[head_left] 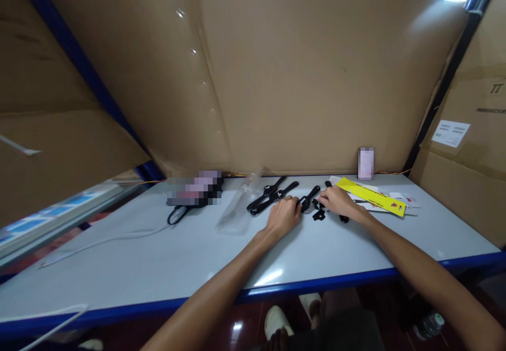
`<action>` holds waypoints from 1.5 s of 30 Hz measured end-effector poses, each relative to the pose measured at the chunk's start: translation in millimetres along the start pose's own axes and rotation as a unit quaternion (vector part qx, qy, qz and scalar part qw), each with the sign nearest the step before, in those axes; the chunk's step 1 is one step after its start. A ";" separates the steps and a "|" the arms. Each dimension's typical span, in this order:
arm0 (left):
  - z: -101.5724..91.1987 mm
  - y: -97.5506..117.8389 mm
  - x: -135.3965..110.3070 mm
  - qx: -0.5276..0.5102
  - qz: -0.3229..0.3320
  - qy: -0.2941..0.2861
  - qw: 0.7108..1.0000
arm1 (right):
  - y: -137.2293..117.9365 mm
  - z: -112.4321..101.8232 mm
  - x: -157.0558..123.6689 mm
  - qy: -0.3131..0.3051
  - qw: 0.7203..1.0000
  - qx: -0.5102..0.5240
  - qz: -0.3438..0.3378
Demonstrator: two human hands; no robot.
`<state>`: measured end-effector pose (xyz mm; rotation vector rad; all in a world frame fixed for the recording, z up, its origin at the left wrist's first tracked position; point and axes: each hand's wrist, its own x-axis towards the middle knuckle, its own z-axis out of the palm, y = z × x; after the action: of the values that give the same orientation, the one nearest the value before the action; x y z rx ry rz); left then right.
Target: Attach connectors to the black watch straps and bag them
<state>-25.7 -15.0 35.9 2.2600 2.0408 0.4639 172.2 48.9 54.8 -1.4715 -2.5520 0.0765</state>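
Note:
My left hand is closed around one end of a black spokeshave, whose other handle points away to the right. My right hand has its fingertips pinched together close to the spokeshave's middle. What those fingers hold is too small to make out. Below them lies a small black metal part. Another black handled tool is partly hidden under my right hand. Left of my hands, two more black spokeshaves rest side by side on the table.
A clear plastic bag lies left of the tools. Yellow card and white papers are at the right. A phone leans at the back. A dark device with a cable sits left. Cardboard walls the table.

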 end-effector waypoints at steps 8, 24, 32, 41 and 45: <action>-4.8 -6.1 3.0 0.031 -0.002 0.071 0.997 | -0.6 1.3 0.3 0.043 0.999 0.000 0.016; -12.8 -30.3 12.5 0.070 -0.066 0.031 0.995 | 27.6 -16.4 8.4 0.194 0.972 0.064 0.118; -11.0 -26.3 9.0 0.055 -0.096 0.035 0.993 | 9.5 -17.6 3.2 0.141 0.984 0.029 0.105; -10.2 -22.3 7.0 0.073 -0.066 -0.007 0.995 | 0.0 -14.0 -0.3 0.126 0.989 0.026 0.070; -11.0 -24.0 9.0 0.034 -0.097 -0.014 0.995 | -1.5 -10.9 0.5 0.123 0.990 0.028 0.060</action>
<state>-51.0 -5.0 42.2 2.0615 2.2653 0.3505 172.8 47.9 65.8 -1.5100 -2.2489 -0.0168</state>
